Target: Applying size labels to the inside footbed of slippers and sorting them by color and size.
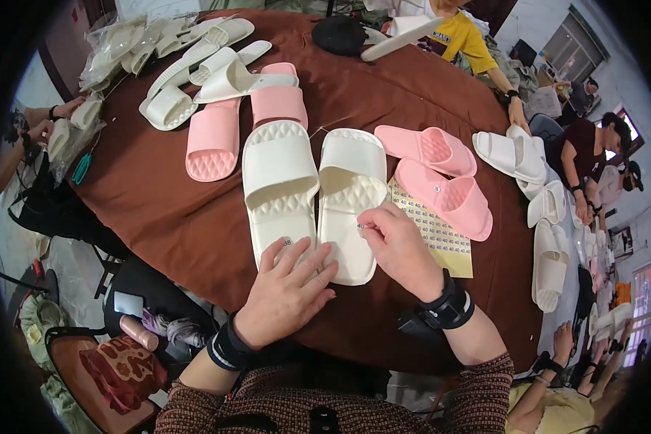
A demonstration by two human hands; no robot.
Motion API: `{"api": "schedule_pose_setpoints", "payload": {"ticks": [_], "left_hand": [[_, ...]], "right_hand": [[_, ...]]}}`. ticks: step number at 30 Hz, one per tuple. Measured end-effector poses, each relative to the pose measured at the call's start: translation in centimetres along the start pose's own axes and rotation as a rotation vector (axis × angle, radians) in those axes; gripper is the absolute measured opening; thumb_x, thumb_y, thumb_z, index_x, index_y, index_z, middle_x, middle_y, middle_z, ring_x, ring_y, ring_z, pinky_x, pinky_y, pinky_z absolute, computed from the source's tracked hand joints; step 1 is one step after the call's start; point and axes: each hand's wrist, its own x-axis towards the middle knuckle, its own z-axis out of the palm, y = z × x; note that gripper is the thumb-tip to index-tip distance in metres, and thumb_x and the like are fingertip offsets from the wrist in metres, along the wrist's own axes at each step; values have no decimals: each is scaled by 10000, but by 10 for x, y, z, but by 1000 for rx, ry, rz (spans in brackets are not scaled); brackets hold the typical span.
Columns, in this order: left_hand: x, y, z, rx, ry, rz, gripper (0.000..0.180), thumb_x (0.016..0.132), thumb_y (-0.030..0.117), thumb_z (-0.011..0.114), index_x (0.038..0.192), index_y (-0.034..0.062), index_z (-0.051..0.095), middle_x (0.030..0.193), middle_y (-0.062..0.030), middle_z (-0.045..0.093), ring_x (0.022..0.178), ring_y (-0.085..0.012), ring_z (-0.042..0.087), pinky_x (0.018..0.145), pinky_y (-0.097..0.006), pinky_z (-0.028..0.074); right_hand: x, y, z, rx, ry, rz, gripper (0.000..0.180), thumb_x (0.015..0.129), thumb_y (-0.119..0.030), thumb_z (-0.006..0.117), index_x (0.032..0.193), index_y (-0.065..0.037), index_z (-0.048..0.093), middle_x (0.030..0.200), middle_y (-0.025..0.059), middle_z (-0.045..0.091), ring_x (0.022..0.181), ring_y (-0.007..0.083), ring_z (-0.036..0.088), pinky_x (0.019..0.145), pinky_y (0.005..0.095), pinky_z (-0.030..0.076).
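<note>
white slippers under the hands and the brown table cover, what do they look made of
White slippers: probably moulded foam or soft rubber, matte, one-piece with a quilted diamond pattern pressed into strap and sole. Brown table cover: looks like woven cloth with a slight sheen, showing soft folds and draping over the edge.

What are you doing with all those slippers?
A person has a pair of white slippers in front of them on a brown cloth-covered table. The left hand lies flat on the heels, holding them steady. The right hand pinches a tiny sticker over one slipper's heel, beside a yellow sticker sheet. Pink slippers and more white ones lie around, and other people sit nearby.
</note>
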Motion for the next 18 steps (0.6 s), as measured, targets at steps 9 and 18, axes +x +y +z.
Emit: {"api": "schedule_pose_setpoints", "payload": {"ticks": [9,18], "left_hand": [[-2,-3,-8,-55,-26,8,405,787,258,742,1162,129,662,1351,-10,558,1230,-307,485,1067,-524,325],[0,-1,-6,-64,-42,-26,438,747,237,772,1163,143,674,1359,5,569,1240,-314,488,1070,-527,332]], "right_hand": [[-3,-6,10,-11,27,37,84,869,-26,605,948,-7,582,908,152,550,892,346,554,797,420,462],[0,0,9,-44,13,-4,104,872,12,602,973,19,581,879,131,557,785,270,589,714,347,484]]}}
